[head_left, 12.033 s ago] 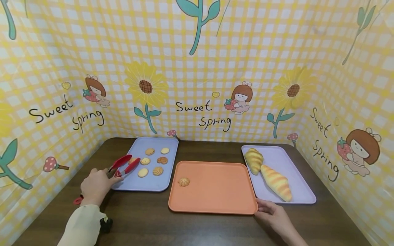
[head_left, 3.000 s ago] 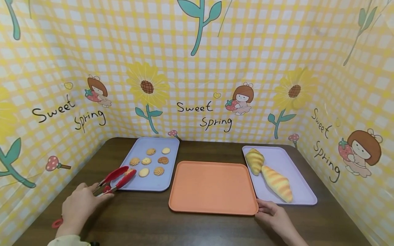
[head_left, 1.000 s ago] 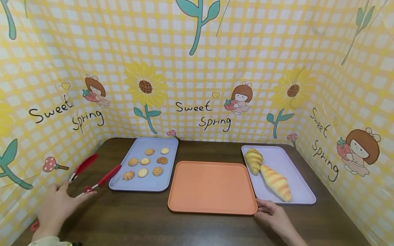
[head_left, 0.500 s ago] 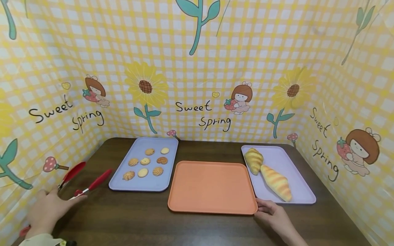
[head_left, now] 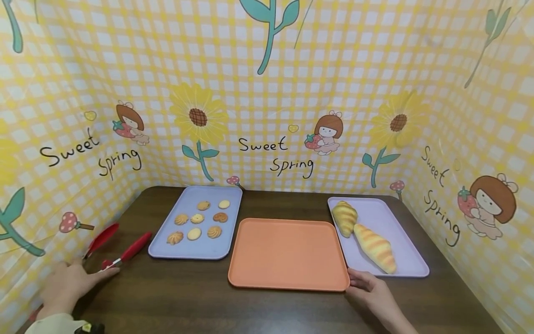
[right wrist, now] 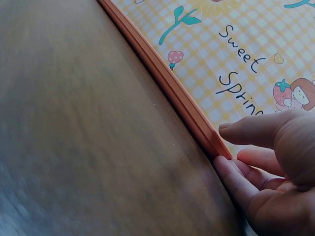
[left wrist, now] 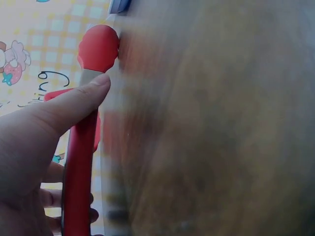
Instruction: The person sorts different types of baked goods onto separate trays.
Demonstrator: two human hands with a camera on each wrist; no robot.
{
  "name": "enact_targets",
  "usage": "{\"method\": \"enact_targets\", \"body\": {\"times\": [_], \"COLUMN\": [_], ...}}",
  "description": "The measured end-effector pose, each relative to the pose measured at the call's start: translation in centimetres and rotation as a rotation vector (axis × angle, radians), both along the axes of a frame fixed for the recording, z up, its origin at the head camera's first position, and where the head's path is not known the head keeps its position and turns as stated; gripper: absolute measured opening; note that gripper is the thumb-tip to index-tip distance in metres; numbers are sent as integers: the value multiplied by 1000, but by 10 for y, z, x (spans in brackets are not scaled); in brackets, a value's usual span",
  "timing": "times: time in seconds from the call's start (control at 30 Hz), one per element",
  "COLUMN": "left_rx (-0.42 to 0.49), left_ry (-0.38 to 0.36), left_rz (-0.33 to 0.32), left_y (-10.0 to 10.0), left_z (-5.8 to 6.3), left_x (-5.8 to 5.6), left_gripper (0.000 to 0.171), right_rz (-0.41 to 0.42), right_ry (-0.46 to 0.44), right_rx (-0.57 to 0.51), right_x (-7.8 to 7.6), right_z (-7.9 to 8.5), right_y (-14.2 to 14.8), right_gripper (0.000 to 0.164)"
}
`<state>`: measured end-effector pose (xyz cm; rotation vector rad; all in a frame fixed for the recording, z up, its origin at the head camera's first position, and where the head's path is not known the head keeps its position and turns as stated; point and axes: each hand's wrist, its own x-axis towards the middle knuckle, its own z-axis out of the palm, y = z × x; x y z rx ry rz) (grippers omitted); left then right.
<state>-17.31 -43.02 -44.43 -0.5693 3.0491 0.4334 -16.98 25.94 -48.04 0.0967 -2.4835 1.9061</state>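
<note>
My left hand (head_left: 68, 283) is at the left of the table, holding red-headed tongs (left wrist: 81, 167) with the thumb along one arm and the fingers curled behind. The two tong heads stand apart with nothing between them, low over the wood, left of the blue tray (head_left: 164, 253). On that tray sit several cookies, among them a flower-shaped cookie (head_left: 175, 238) near its front left corner. My right hand (head_left: 371, 292) grips the front right corner of the orange tray (head_left: 288, 255), thumb and fingers at the rim. That tray is bare.
A lilac tray (head_left: 406, 250) stands at the right with a small croissant (head_left: 345, 218) and a longer bread roll (head_left: 374, 248). Checked yellow cloth (head_left: 267, 102) walls in the dark wooden table (head_left: 187, 301) at the back and sides.
The flower-shaped cookie went from the orange tray to the blue tray, where the tongs let it go. Since then my left hand has drawn the spread tongs left and down. My right hand stayed put.
</note>
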Motion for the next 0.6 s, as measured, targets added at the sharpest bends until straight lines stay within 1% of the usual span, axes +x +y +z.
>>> {"method": "enact_targets", "body": {"times": [0.1,0.2,0.3,0.5,0.6], "left_rx": [19,70,90,113,120], "left_ry": [-35,-91,-120,-145,-146], "left_rz": [21,85,118,108,114], "left_y": [-1,-2,-3,-4,-2], "left_z": [-3,-4,-6,-6,-5], "left_x": [-1,-4,-6,-4,-3], "left_gripper": [122,129,131,128,128], "right_rz": [8,15,19,25,16], "right_ry": [2,7,12,19,13], "right_rx": [-7,-1,8,18,24], "right_x": [0,-1,-2,-4,-5], "right_z": [0,0,0,-1,-1], "right_y": [0,0,0,-1,-1], "right_gripper": [53,52,53,52,52]}}
